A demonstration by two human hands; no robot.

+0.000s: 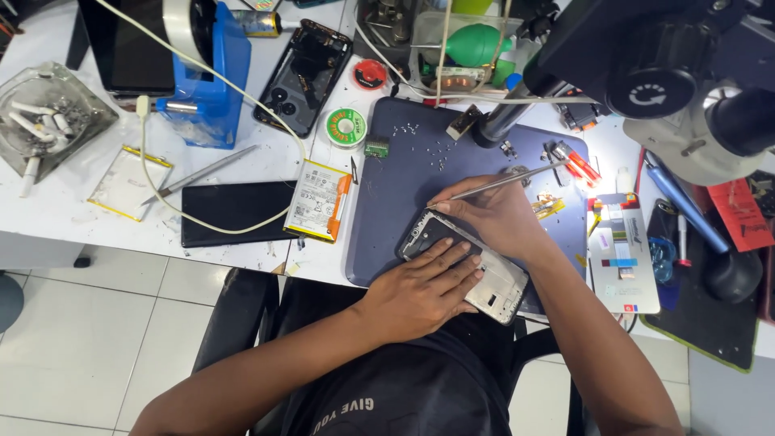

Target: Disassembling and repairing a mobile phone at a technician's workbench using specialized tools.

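Observation:
An opened phone body (503, 284) with its back off lies on a dark blue work mat (395, 194). My left hand (420, 291) lies flat on it and presses it down. My right hand (494, 214) pinches metal tweezers (517, 178) with the tip at the phone's upper left corner. Tiny screws (436, 149) are scattered on the mat above the phone.
A phone battery (316, 200), a black phone (236, 211), a back cover (303, 77), a solder wick roll (345, 127), a blue tape dispenser (206, 77) and an ashtray (48, 113) lie left. A microscope (646, 73) hangs at upper right. A white cable (218, 81) crosses the desk.

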